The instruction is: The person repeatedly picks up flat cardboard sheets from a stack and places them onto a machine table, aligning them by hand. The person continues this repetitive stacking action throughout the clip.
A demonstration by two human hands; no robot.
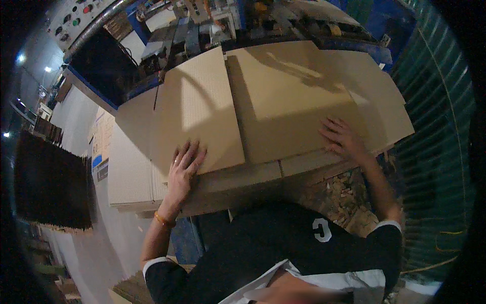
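Well left of the cardboard stack (129, 177), bright lamps (48, 69) shine in a dim hall, and nearer it a dark brown pile (53, 180) stands by the grey floor (93, 258). Beyond the stack's left end slants a control panel (76, 23) with coloured buttons; a blue-framed machine (190, 38) runs along the stack's far side. On the stack's left half lies the left cardboard sheet (207, 109), tan and faintly ribbed; the left hand (184, 169) rests on its near part, fingers open and loosely spread, an orange bracelet (164, 219) at the wrist. On the stack's right half lies the wider right cardboard sheet (293, 109); the right hand (346, 140) rests on its near right part, fingers open and slightly bent. Pale scraps (344, 195) litter the stack's near right side, and a green corrugated wall (438, 167) rises right of it. Counted: two hands, two sheets uppermost, one bracelet, one control panel, at least three lamps; the stack's lower layers cannot be counted.
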